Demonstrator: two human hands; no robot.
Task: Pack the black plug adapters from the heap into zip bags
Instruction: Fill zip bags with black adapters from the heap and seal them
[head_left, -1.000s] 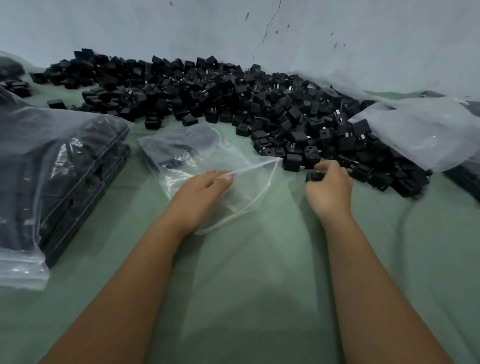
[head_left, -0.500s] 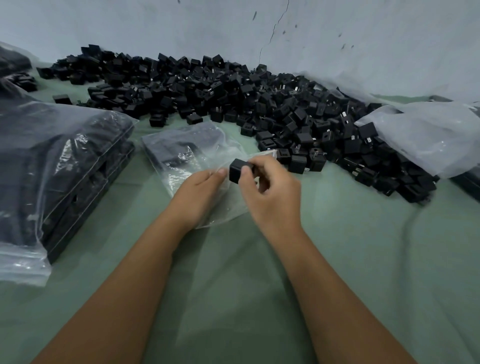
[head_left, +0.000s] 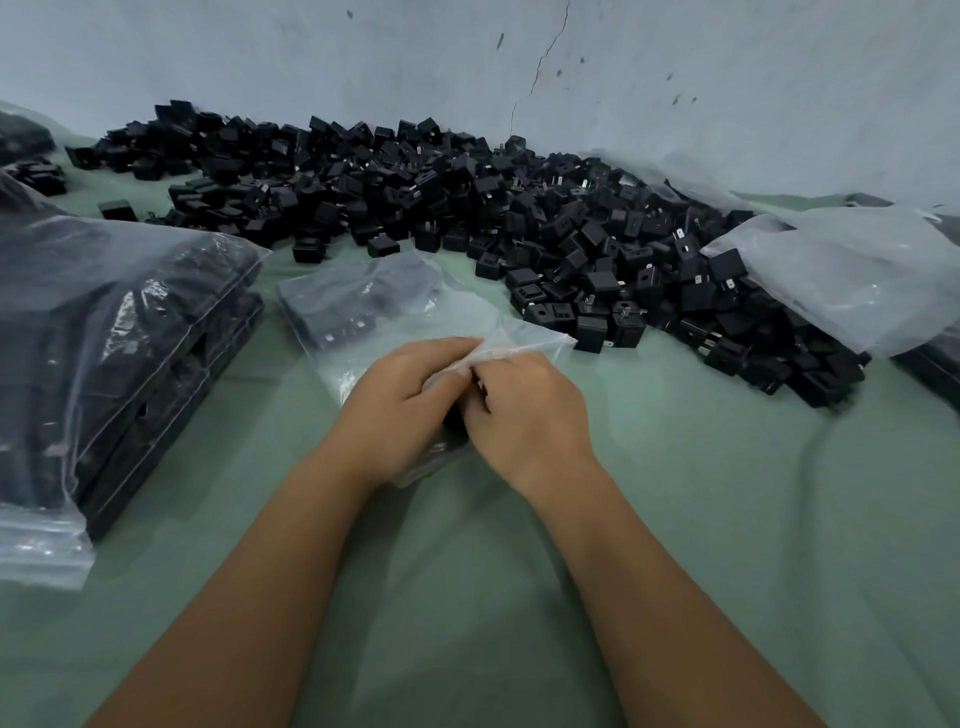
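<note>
Both hands meet at the zip bag (head_left: 415, 312) mouth: left hand (head_left: 397, 402) and right hand (head_left: 524, 410) pinch its edge (adapter hidden); the heap (head_left: 467, 208) lies at twelve o'clock on the tabletop (head_left: 727, 519).

Two bare forearms, left hand (head_left: 397, 410) and right hand (head_left: 527, 415) (no sleeves showing).

Pale bluish wall (head_left: 727, 78) behind, bit scuffed, thin crack (head_left: 540, 57) seen running down it. Work surface covered in wrinkled green cloth (head_left: 727, 519). Light soft, even.
</note>
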